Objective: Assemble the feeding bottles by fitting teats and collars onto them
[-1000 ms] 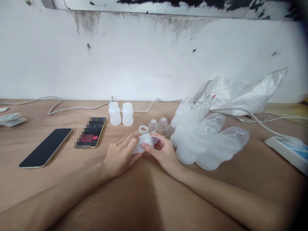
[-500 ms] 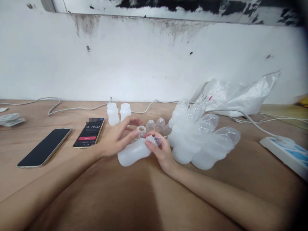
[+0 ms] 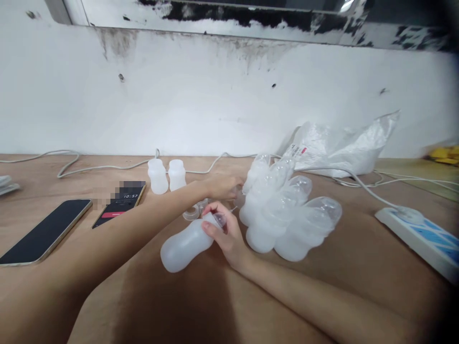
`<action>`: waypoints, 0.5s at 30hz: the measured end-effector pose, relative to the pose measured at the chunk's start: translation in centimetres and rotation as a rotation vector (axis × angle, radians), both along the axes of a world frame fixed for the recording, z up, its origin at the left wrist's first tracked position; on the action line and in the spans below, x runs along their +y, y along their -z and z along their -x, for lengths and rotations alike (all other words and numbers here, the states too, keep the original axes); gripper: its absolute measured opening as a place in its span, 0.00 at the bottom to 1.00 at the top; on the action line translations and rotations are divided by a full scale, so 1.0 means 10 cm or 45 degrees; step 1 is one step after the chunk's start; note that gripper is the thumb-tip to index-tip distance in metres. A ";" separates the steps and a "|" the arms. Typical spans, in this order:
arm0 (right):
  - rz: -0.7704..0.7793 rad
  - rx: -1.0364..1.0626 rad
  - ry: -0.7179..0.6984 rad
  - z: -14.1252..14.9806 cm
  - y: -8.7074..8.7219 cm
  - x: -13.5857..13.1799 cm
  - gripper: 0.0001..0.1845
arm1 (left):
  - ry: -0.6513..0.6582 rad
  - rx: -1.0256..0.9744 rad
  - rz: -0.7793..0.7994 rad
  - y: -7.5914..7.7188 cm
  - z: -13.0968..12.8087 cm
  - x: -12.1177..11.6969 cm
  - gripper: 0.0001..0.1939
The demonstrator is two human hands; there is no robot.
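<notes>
A frosted white baby bottle (image 3: 182, 248) lies tilted, its neck end in my right hand (image 3: 233, 239). My right thumb and fingers are closed around the neck, and a clear nipple (image 3: 220, 219) sticks out there. My left hand (image 3: 225, 187) stretches across to the small clear caps beside the bottle group. Its fingertips are blurred and partly hidden, so whether they grip a cap cannot be made out. A pale ring (image 3: 191, 213) rests on the table behind the held bottle. Right of my hands stand several bottles with clear domed caps (image 3: 315, 215).
Two uncapped bottles (image 3: 158, 177) stand at the back left. A dark phone (image 3: 48, 231) and a phone showing a timer (image 3: 120, 205) lie on the left. A plastic bag (image 3: 333, 148) leans on the wall, with a power strip (image 3: 419, 239) at right and a cable (image 3: 96, 167) behind.
My left hand has moved from above the held bottle rightward to the small caps, and its forearm now crosses over the timer phone. The view has shifted a little; my right hand keeps the bottle.
</notes>
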State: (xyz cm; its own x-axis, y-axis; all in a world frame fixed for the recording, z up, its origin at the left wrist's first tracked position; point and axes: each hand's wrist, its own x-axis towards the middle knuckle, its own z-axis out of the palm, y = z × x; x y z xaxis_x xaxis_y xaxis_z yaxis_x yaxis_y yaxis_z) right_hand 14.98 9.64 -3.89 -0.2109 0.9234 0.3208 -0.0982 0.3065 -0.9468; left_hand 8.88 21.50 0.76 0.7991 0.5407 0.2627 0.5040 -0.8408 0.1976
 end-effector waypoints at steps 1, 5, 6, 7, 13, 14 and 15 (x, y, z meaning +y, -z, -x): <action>-0.002 -0.002 0.002 0.00 -0.01 0.00 0.11 | 0.028 0.017 -0.011 0.03 0.03 0.00 0.17; 0.014 -0.027 -0.010 0.00 -0.06 -0.02 0.11 | 0.157 0.084 -0.019 0.13 0.16 0.08 0.19; 0.016 -0.027 -0.017 0.01 -0.07 -0.02 0.11 | 0.176 0.090 -0.020 0.15 0.19 0.11 0.19; 0.018 -0.023 -0.023 0.01 -0.08 -0.03 0.11 | 0.192 0.092 -0.019 0.16 0.22 0.14 0.19; 0.021 -0.038 -0.026 0.01 -0.09 -0.02 0.11 | 0.229 0.077 0.014 0.14 0.33 0.20 0.19; 0.019 -0.044 -0.025 0.01 -0.09 -0.02 0.11 | 0.227 0.074 0.025 0.12 0.32 0.20 0.18; 0.016 -0.049 -0.025 0.01 -0.08 -0.02 0.11 | 0.225 0.070 0.038 0.09 0.30 0.19 0.17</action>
